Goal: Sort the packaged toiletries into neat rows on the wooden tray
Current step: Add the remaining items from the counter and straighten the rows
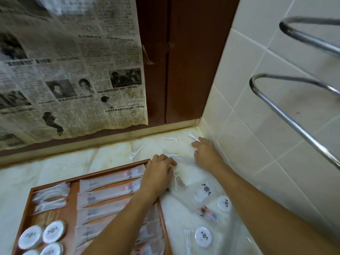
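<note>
The wooden tray (110, 172) lies at the lower left on the marble counter. It holds a column of long white sachets (110, 192), clear packets (50, 196) at its left and round white discs (53, 231) at its near left. My left hand (159, 173) sits over the tray's far right corner and pinches a thin white floss pick (176, 179) that hangs from its fingers. My right hand (207, 152) reaches to the counter's far right corner, its fingertips on a small white pick (193, 136) by the tiled wall.
Loose white picks (136, 150) (170, 138) lie scattered on the counter beyond the tray. Right of the tray are clear packets (205, 190), two round discs (223, 203) (203, 236) and a small red tube (207, 213). Newspaper (73, 70) covers the back; chrome rails (294, 116) jut from the right wall.
</note>
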{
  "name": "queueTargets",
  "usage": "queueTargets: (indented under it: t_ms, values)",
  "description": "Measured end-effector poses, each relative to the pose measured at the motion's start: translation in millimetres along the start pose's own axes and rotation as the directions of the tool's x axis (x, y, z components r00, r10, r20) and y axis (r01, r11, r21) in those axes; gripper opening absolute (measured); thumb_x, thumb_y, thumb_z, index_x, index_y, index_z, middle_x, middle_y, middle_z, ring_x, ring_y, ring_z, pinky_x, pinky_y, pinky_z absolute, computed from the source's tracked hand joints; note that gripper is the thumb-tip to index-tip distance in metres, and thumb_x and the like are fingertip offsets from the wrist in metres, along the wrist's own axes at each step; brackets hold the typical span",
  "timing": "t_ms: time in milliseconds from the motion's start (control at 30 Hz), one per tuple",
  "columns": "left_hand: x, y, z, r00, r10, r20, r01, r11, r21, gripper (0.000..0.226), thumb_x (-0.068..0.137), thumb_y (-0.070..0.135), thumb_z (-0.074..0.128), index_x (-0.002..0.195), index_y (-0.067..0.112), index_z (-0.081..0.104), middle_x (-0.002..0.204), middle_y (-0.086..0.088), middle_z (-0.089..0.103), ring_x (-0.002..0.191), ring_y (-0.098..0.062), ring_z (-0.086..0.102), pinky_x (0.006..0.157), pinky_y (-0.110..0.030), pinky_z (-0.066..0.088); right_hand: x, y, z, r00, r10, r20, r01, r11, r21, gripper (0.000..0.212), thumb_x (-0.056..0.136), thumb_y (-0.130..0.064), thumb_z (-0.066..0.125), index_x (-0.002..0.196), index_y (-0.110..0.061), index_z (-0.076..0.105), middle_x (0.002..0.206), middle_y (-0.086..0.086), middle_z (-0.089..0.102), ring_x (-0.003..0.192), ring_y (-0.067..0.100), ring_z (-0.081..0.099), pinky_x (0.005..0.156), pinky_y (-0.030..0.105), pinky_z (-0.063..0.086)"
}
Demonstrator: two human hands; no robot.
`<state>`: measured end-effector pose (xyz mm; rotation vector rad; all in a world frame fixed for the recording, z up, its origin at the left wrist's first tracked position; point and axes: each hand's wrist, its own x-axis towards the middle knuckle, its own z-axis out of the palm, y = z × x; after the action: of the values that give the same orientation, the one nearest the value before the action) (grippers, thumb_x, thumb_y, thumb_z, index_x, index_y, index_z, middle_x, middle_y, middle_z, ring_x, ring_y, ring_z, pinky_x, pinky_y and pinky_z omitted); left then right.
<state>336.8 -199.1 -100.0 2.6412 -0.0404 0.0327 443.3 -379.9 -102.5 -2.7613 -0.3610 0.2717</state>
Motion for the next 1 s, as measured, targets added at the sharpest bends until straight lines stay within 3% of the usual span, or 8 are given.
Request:
queueTargets:
  t_ms: [200, 333, 433, 533, 633, 767, 1000]
  values:
    - [0.3, 7.1, -1.1, 1.000, 0.016, -0.004, -0.016, 0.998, -0.054, 0.027, 0.095, 0.019, 0.049, 0.114, 0.030, 0.065, 0.121, 0.007, 0.058, 0.114, -0.015, 0.045, 0.090, -0.031, 0.035, 3.0, -1.2, 7.5, 0.999, -0.012, -0.042, 0.009, 0.997, -0.074, 0.041, 0.092, -0.004, 0.043, 0.132, -0.007, 0.055, 0.138, 0.006, 0.047, 0.119, 0.031, 0.040, 0.103, 0.033, 0.034]
    - [1.7, 21.7, -2.5, 0.999, 0.042, 0.011, -0.041, 0.993, -0.108, 0.028, 0.094, 0.015, 0.051, 0.114, 0.028, 0.067, 0.119, 0.006, 0.060, 0.116, -0.016, 0.046, 0.096, -0.033, 0.037, -15.9, -2.9, -2.9, 0.990, -0.018, -0.142, 0.035, 0.992, 0.117, 0.038, 0.092, -0.002, 0.049, 0.128, -0.003, 0.059, 0.132, 0.008, 0.053, 0.117, 0.028, 0.048, 0.102, 0.033, 0.039]
    - [0.0, 33.9, 0.7, 0.997, 0.074, 0.035, -0.069, 0.990, -0.125, 0.026, 0.094, 0.018, 0.051, 0.112, 0.028, 0.067, 0.116, 0.005, 0.062, 0.116, -0.018, 0.047, 0.097, -0.035, 0.038, -50.2, -4.7, -16.2, 0.957, 0.085, -0.278, 0.013, 0.943, 0.334, 0.029, 0.089, -0.005, 0.059, 0.116, -0.006, 0.067, 0.117, 0.005, 0.062, 0.100, 0.017, 0.060, 0.087, 0.017, 0.044]
    - [-6.7, 47.9, 7.0, 0.993, 0.101, 0.065, -0.091, 0.985, -0.145, 0.024, 0.095, 0.019, 0.051, 0.111, 0.027, 0.068, 0.114, 0.004, 0.064, 0.113, -0.019, 0.048, 0.096, -0.037, 0.039, -96.5, -4.8, -21.0, 0.920, 0.212, -0.331, -0.026, 0.873, 0.487, 0.024, 0.084, -0.009, 0.070, 0.107, -0.015, 0.069, 0.104, -0.005, 0.064, 0.085, 0.001, 0.059, 0.073, 0.000, 0.038]
    - [-12.8, 61.6, 14.3, 0.988, 0.128, 0.091, -0.114, 0.983, -0.145, 0.023, 0.095, 0.020, 0.052, 0.109, 0.027, 0.069, 0.112, 0.004, 0.065, 0.111, -0.019, 0.049, 0.095, -0.037, 0.040, -143.1, -0.9, -12.7, 0.885, 0.307, -0.351, -0.051, 0.811, 0.582, 0.024, 0.081, -0.006, 0.073, 0.101, -0.019, 0.069, 0.096, -0.008, 0.065, 0.083, -0.002, 0.060, 0.070, 0.006, 0.044]
    - [-19.9, 79.9, 24.5, 0.974, 0.175, 0.142, -0.161, 0.982, -0.102, 0.022, 0.093, 0.023, 0.055, 0.107, 0.028, 0.071, 0.111, 0.004, 0.066, 0.109, -0.020, 0.050, 0.090, -0.036, 0.040, -196.0, 5.5, 2.3, 0.816, 0.466, -0.342, -0.102, 0.698, 0.709, 0.027, 0.081, 0.002, 0.070, 0.092, -0.023, 0.069, 0.086, -0.005, 0.070, 0.075, 0.008, 0.066, 0.070, 0.024, 0.054]
    - [-25.5, 104.9, 44.3, 0.903, 0.326, 0.279, -0.354, 0.933, 0.057, 0.041, 0.087, 0.041, 0.062, 0.127, 0.031, 0.060, 0.129, 0.007, 0.052, 0.121, -0.019, 0.042, 0.096, -0.033, 0.032, -247.6, 10.0, 16.5, 0.736, 0.583, -0.344, -0.109, 0.604, 0.789, 0.036, 0.081, 0.004, 0.071, 0.089, -0.031, 0.067, 0.087, -0.007, 0.071, 0.077, 0.005, 0.066, 0.063, 0.009, 0.048]
